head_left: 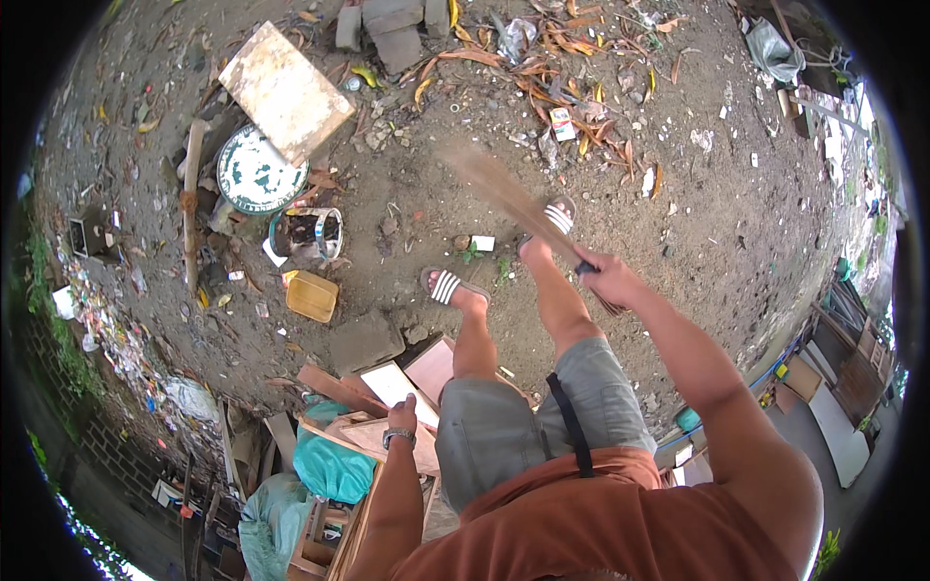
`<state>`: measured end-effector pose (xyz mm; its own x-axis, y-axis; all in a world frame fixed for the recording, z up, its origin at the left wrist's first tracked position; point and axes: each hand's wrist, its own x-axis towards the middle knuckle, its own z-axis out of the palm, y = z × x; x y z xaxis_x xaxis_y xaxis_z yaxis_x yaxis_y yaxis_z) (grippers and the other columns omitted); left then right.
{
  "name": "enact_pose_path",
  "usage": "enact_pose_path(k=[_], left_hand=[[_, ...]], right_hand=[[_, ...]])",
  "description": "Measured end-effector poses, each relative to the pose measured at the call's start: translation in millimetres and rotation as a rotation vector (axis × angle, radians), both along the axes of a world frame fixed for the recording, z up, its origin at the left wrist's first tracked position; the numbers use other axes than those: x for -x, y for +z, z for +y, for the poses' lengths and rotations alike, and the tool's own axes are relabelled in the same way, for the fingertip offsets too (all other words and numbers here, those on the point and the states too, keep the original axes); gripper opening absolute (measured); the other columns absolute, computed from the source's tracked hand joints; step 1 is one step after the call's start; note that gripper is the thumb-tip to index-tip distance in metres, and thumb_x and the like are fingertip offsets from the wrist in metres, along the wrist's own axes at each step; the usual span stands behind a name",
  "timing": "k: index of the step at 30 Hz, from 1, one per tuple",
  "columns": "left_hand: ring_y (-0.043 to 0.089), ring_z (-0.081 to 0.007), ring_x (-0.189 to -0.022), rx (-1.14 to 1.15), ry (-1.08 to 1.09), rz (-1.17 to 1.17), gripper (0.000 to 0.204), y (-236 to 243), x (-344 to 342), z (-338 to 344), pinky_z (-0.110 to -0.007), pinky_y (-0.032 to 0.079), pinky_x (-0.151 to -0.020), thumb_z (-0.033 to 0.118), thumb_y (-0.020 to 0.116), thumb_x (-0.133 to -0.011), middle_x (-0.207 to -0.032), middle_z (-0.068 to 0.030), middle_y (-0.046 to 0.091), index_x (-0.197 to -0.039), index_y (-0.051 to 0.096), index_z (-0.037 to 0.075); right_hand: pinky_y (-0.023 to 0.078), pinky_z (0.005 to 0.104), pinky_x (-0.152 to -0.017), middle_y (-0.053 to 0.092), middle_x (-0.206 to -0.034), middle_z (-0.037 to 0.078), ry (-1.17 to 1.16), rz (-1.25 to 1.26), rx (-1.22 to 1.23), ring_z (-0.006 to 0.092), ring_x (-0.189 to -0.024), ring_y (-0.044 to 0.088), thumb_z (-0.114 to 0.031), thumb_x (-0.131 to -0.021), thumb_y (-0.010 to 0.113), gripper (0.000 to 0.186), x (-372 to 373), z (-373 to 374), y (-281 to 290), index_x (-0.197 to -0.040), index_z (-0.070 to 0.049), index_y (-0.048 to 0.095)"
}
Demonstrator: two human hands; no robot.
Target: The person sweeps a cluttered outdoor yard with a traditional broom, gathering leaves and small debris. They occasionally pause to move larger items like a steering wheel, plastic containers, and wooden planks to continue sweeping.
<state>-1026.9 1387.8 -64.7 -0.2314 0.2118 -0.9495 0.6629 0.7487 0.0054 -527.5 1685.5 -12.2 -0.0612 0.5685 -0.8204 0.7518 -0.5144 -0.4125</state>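
My right hand (613, 281) is wrapped round a stick broom (528, 208), a bundle of thin brown sticks with a dark band by my grip. Its sticks stretch forward and left over the bare dirt, and their far end is smeared by motion. The short butt of the bundle pokes out below my hand. My left hand (402, 416), a watch on its wrist, is curled beside a white board (386, 384) in a pile of wood. Whether its fingers hold anything is hidden.
Ahead to the left are a pale board (286, 92), a round white-and-green lid (254, 174), a bucket (315, 234) and a yellow tray (312, 296). Dry leaves (567, 58) and litter lie farther ahead. Teal sacks (329, 465) and wooden frames crowd my left side.
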Motion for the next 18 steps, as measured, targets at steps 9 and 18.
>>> enact_pose_path(k=[9,18], left_hand=[[0.066,-0.0298,-0.098,-0.353,0.093,-0.070,0.039,13,-97,121,-0.039,0.050,-0.090,0.021,0.053,-0.095,-0.110,-0.0193,0.068,-0.128,0.057,0.002],[0.066,-0.0262,-0.097,-0.474,-0.710,-0.105,0.035,21,-197,200,-0.036,0.050,-0.089,0.030,0.057,-0.097,-0.105,-0.0173,0.070,-0.112,0.067,0.000]], right_hand=[[0.055,0.0398,-0.065,0.067,-0.077,0.015,0.220,-0.502,-0.216,0.0201,-0.067,0.064,-0.024,-0.088,0.061,0.061,-199,257,-19,-0.148,-0.023,0.048],[0.058,0.0370,-0.071,0.070,-0.086,0.012,-0.061,-0.123,-0.118,0.0221,-0.071,0.066,-0.026,-0.091,0.060,0.061,-173,240,37,-0.150,-0.025,0.045]])
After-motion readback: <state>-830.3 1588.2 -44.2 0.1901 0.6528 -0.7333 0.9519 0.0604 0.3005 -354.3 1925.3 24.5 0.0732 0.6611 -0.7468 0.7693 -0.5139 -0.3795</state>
